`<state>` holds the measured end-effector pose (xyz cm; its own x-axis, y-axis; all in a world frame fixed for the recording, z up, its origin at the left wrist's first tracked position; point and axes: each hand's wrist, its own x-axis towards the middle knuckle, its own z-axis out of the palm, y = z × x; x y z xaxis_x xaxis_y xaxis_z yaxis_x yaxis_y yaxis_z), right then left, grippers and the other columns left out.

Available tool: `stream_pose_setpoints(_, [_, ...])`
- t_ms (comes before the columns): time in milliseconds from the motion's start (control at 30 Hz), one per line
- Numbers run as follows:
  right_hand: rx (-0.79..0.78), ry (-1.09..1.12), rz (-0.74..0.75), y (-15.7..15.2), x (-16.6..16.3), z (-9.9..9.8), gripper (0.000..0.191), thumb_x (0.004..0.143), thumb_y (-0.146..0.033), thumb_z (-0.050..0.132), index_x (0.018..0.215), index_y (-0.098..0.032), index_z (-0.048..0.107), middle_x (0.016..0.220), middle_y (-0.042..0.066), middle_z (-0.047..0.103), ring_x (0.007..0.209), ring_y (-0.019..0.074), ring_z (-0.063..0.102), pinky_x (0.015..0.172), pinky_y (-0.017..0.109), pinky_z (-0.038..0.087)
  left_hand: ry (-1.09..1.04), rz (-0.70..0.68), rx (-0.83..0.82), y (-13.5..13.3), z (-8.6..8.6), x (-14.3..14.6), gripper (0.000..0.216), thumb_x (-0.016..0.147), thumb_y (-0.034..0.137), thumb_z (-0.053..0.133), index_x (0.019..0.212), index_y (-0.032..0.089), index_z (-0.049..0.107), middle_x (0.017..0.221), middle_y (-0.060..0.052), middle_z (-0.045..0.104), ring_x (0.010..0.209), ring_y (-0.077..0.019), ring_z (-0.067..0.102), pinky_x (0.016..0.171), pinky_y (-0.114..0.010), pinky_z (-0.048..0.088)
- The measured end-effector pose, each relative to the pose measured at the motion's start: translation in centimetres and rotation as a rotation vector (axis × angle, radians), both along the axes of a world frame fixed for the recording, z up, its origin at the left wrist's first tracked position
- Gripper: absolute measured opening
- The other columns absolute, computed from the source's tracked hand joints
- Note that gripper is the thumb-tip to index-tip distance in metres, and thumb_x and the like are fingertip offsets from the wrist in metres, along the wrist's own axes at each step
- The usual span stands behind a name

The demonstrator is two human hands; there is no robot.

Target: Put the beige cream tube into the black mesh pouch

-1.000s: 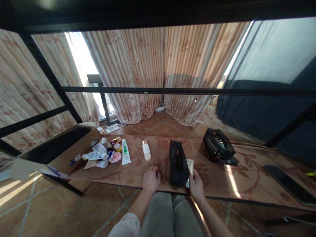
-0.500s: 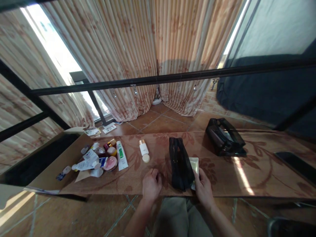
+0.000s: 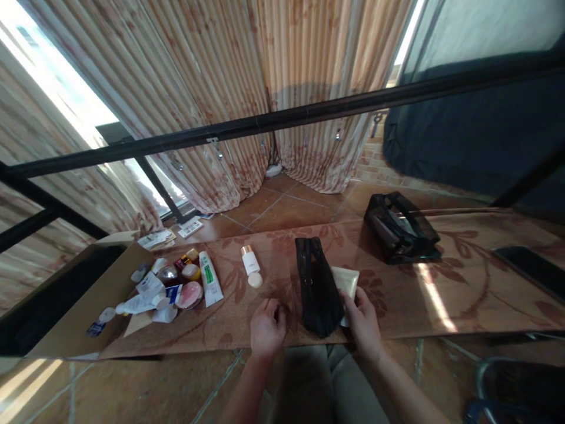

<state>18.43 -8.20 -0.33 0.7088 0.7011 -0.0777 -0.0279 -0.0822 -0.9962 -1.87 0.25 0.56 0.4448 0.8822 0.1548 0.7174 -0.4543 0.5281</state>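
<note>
RH (image 3: pixel 364 323): holds pale tube (image 3: pixel 346 280) bsd blk pouch (image 3: pixel 318 297) | LH (image 3: pixel 267 328): on cloth (image 3: pixel 278 256)

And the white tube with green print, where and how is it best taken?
Probably pinch the tube across its middle, by both long edges, coming from the right with the left hand. It lies flat, its length running away from the person, and the pink round case sits close on its left.

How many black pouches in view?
2: one black pouch left of the pale tube in the right hand; a second pouch farther back, to the right. The cardboard box may hide more.
</note>
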Motion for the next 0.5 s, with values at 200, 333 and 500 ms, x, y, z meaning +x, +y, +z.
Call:
stream_pose_setpoints(200, [-0.031,-0.031,-0.089,3.0,1.6,-0.6,0.045,0.069,-0.051,0.064,0.097,-0.016,0.061,0.079,0.004,0.068,0.070,0.0204,0.059,0.063,0.029,0.045,0.004,-0.001,-0.015,0.2,-0.1,0.1,0.017,0.088,0.022,0.042,0.083,0.021,0.058,0.084,-0.004,0.059,0.081,-0.0159,0.056,0.071,-0.025,0.042])
stream_pose_setpoints(333, [-0.052,-0.147,-0.042,3.7,1.8,0.3,0.041,0.070,-0.049,0.061,0.094,-0.016,0.059,0.083,0.005,0.067,0.070,0.0196,0.058,0.064,0.030,0.045,-0.001,-0.005,-0.018,0.2,-0.1,0.1,0.017,0.088,0.022,0.041,0.082,0.021,0.058,0.084,-0.004,0.059,0.081,-0.0159,0.056,0.071,-0.025,0.042])
stream_pose_setpoints(500, [0.002,-0.216,-0.004,3.5,1.8,0.6,0.046,0.076,-0.051,0.056,0.105,-0.016,0.057,0.094,0.007,0.066,0.080,0.0206,0.057,0.071,0.031,0.045,-0.004,0.007,-0.028,0.1,0.1,0.2,0.017,0.088,0.022,0.042,0.083,0.021,0.058,0.084,-0.003,0.059,0.080,-0.0158,0.056,0.071,-0.026,0.041])
